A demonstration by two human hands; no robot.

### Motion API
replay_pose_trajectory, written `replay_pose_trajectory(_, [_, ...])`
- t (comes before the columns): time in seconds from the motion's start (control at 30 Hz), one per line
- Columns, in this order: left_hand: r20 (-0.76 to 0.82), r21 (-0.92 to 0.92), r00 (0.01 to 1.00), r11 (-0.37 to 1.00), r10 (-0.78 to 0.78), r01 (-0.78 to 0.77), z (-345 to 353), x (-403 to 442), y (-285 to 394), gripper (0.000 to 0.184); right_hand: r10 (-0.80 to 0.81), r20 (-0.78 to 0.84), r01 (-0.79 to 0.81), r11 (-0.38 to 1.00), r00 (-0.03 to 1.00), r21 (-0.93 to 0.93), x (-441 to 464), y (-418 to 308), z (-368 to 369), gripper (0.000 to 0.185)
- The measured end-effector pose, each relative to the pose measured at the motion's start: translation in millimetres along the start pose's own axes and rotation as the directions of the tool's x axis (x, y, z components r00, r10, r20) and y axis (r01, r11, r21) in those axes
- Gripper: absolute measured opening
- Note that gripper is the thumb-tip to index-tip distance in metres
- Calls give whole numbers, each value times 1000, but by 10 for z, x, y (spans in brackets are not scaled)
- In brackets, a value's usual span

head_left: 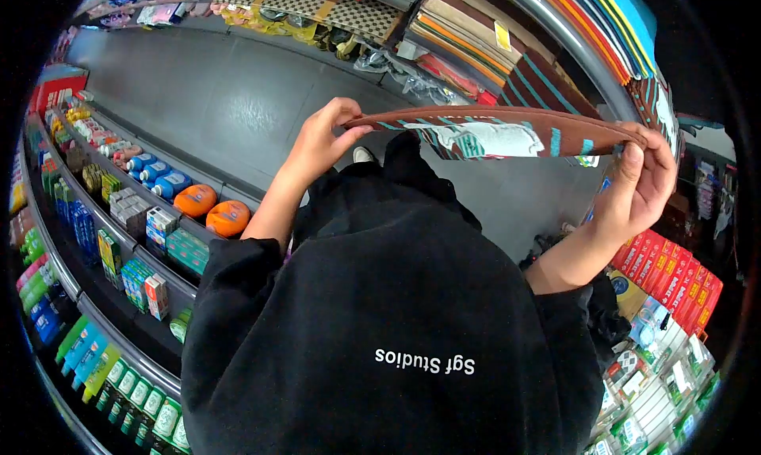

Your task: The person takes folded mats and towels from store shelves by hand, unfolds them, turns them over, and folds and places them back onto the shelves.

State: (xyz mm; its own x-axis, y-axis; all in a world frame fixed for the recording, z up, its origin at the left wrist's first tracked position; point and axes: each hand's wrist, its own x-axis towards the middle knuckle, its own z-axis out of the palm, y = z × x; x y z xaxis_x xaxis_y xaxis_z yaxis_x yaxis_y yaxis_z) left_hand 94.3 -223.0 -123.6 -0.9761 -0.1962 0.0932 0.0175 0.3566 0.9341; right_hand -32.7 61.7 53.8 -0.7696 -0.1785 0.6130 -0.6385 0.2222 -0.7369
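A brown floor mat (571, 126) with teal bars and a white printed figure stretches across in front of my chest, seen nearly edge-on. My left hand (321, 142) pinches its left end between thumb and fingers. At the other end, my right hand (640, 181) grips the mat's corner, thumb on the near side and fingers curled behind. The mat bows slightly upward between my hands, held off the floor. Just beyond it lies a stack of folded mats (464, 39), with brown teal-striped ones beside it.
Shelves on the left hold orange bottles (228, 217), blue bottles (170, 183), toothpaste-like boxes and tubes. More colourful mats (610, 27) hang over a metal rail at upper right. Red boxes (670, 277) and packaged goods stand at lower right. A grey tiled floor (214, 82) runs between.
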Motion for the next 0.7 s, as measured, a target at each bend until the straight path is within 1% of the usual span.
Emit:
replay_pose_trajectory(0.03, [-5, -72, 1000, 997, -20, 20, 7, 7, 11, 29, 6, -14, -6, 999, 1000, -33, 9, -3, -33, 20])
replay_pose_trajectory(0.1, [-25, -63, 999, 998, -27, 26, 19, 17, -2, 27, 19, -39, -22, 997, 999, -73, 22, 17, -97, 19])
replay_pose_trajectory(0.17, [-41, -54, 999, 998, -35, 33, 13, 15, -4, 26, 10, -29, -13, 994, 1000, -105, 31, 23, -139, 19])
replay_pose_trajectory(0.23, [-59, 81, 998, 997, 26, -22, -6, 7, 14, 22, -7, -30, 2, 991, 1000, -137, 30, 26, -166, 17])
replay_pose_trajectory(0.27, [-58, 80, 998, 997, 26, -21, -8, 10, 8, 22, -6, -30, 2, 991, 1000, -137, 30, 29, -174, 17])
replay_pose_trajectory(0.33, [-75, 81, 974, 975, 212, -206, -7, 25, -6, 22, -26, -42, 20, 990, 999, -140, 25, 25, -193, 19])
replay_pose_trajectory(0.37, [-72, 79, 974, 975, 213, -207, -4, 31, -2, 22, -26, -43, 19, 990, 999, -142, 23, 26, -203, 19])
replay_pose_trajectory(0.43, [-73, 66, 945, 947, 318, -314, -11, 50, 21, 17, -51, -38, 45, 989, 998, -144, 18, 27, -219, 18])
replay_pose_trajectory(0.47, [-70, 64, 945, 947, 319, -315, -13, 58, 42, 17, -50, -40, 43, 988, 998, -146, 15, 10, -222, 18])
replay_pose_trajectory(0.53, [-19, 101, 933, 929, 360, -357, -16, 69, 81, 15, -58, -30, 52, 985, 998, -162, 19, -44, -215, 17])
replay_pose_trajectory(0.57, [-17, 102, 932, 928, 361, -358, -4, 72, 73, 15, -57, -32, 51, 985, 998, -162, 23, -60, -221, 17])
replay_pose_trajectory(0.63, [66, 109, 925, 919, 374, -379, 37, 81, 37, 13, -113, -16, 110, 984, 993, -137, 31, -83, -235, 17])
replay_pose_trajectory(0.67, [69, 110, 924, 918, 376, -382, 60, 87, 40, 13, -114, -20, 110, 984, 993, -138, 31, -89, -235, 17])
replay_pose_trajectory(0.7, [109, 123, 921, 914, 374, -386, 83, 90, 45, 14, -140, -11, 138, 984, 990, -110, 27, -100, -225, 18])
